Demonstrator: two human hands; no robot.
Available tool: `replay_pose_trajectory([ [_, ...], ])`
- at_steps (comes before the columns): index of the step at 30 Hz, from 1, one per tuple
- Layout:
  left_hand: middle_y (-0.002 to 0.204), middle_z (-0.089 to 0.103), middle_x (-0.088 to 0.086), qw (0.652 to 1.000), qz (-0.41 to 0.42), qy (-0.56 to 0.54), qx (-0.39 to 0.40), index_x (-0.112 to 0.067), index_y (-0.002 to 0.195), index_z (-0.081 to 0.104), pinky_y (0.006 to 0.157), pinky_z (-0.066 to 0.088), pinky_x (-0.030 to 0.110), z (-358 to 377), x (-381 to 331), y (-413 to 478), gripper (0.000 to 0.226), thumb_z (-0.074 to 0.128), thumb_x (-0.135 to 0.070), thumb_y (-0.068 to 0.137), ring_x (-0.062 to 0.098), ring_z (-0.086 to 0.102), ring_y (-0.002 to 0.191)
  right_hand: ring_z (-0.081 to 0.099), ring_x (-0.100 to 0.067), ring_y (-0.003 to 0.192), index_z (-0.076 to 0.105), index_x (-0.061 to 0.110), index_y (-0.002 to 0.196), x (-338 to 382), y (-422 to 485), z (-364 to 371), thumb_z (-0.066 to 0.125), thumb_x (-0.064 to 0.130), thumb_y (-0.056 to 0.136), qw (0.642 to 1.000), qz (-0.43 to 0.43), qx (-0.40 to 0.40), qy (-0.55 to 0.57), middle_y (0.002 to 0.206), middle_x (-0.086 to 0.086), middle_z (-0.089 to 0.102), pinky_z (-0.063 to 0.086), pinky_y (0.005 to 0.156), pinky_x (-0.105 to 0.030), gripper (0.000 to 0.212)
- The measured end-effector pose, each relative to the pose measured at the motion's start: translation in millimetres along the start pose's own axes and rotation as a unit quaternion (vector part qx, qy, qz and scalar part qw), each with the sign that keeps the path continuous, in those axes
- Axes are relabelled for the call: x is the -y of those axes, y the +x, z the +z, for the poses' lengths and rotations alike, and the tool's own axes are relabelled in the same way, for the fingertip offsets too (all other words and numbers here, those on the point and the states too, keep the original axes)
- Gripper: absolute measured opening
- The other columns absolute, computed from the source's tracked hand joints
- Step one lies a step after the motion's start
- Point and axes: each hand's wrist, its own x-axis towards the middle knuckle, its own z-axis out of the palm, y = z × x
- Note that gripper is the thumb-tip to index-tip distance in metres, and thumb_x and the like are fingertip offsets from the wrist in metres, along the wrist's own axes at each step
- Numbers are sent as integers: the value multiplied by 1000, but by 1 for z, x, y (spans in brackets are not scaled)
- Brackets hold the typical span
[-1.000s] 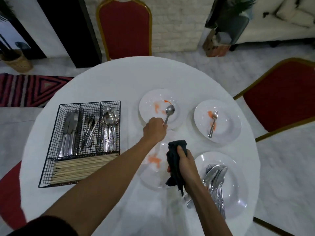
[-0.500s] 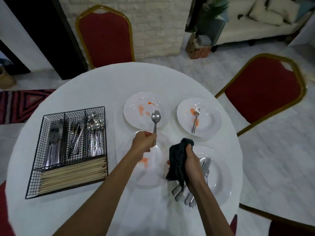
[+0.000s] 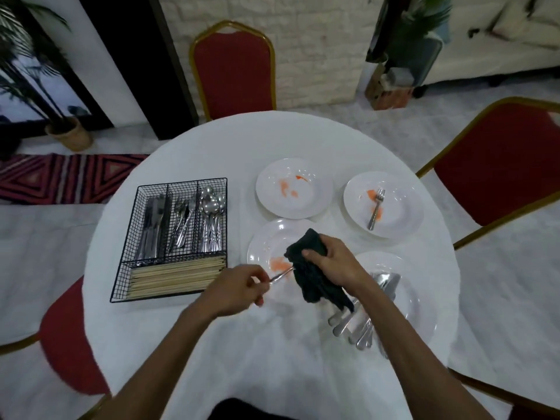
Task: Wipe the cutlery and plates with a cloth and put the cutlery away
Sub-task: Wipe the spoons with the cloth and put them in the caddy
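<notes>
**Cloth Meets Cutlery at a White Round Table**

The right grip (image 3: 331, 263) is clamped on a dark cloth (image 3: 307, 277), which is bunched around one end of a piece of cutlery. The left grip (image 3: 239, 287) pinches the bare metal handle (image 3: 281, 275) that sticks out of the fabric. What kind of piece it is cannot be told, as its head is hidden in the cloth. Both work above a white plate (image 3: 266, 237) smeared with orange. Just to the right, under the right forearm, a second plate (image 3: 415, 313) carries a heap of cutlery (image 3: 357, 325). Farther back lie a third plate (image 3: 315, 195) with orange smears and a fourth plate (image 3: 400, 213) bearing a fork (image 3: 375, 209) on an orange stain. To the left sits a black wire tray (image 3: 125, 262), with knives (image 3: 151, 225), forks (image 3: 181, 221) and spoons (image 3: 212, 213) in separate compartments and chopsticks (image 3: 178, 275) across its near section. All rest on the table (image 3: 242, 147), with red chairs (image 3: 233, 71) around it.
</notes>
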Motion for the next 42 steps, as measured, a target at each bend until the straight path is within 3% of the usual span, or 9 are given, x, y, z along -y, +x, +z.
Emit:
replay_pose_trajectory([
  [6,76,74,-18,990,43,137,-13,-31,91,78,68,49,16,-33,18,5,6,73,-33,88,-5,65,70,68,-27,96,71,12,108,39,-9,1,70,25,92,854,-15,348,-388,105,-7,74,54,87,-38,21],
  [11,84,79,5,983,12,-185,-18,-6,93,76,69,52,12,-17,20,-25,16,68,-19,94,14,73,71,70,-24,86,68,15,93,37,-5,-5,65,28,93,992,-32,34,-118,89,-4,74,55,84,-43,13],
  [14,84,79,10,958,-10,-282,-45,2,96,73,67,51,13,17,1,-29,22,67,-19,95,16,73,70,75,-28,82,67,9,104,44,-5,37,63,19,95,975,7,-118,186,91,-15,77,61,79,-47,14],
  [17,81,79,8,960,-29,-275,-47,-2,90,77,77,58,28,46,-5,-28,16,70,-15,91,15,75,74,74,-22,73,62,4,114,47,-12,78,55,5,101,925,110,-75,356,92,-18,76,60,61,-32,15],
  [22,81,79,-3,979,-26,-188,-73,-12,90,80,75,55,20,10,12,-22,17,69,-25,93,11,75,77,58,-15,51,66,5,105,34,-12,66,62,17,99,968,95,-64,225,77,-11,68,48,48,-25,14],
  [29,80,77,-2,927,0,-303,-222,-24,93,79,72,60,30,8,3,-4,15,66,-30,95,14,72,72,59,-18,54,71,8,87,46,-25,95,44,58,100,989,90,27,115,70,-8,72,47,50,-28,58],
  [33,70,75,0,930,-43,-261,-256,-22,83,78,74,59,42,0,14,4,16,70,-33,91,15,71,65,58,-17,59,67,12,101,44,-32,95,43,44,105,981,106,73,144,80,-8,68,48,54,-28,41],
  [37,76,72,5,867,-114,-320,-364,-19,82,72,84,60,49,-37,30,19,18,68,-34,93,20,67,69,58,-11,61,64,17,108,43,-39,93,50,35,105,979,99,116,134,78,1,65,50,57,-24,23],
  [42,86,76,8,885,-126,-384,-230,-5,95,76,71,61,32,-7,18,30,29,69,-33,93,18,72,79,62,-12,72,62,15,108,53,-16,103,45,27,106,990,80,48,105,89,-3,69,52,66,-24,20],
])
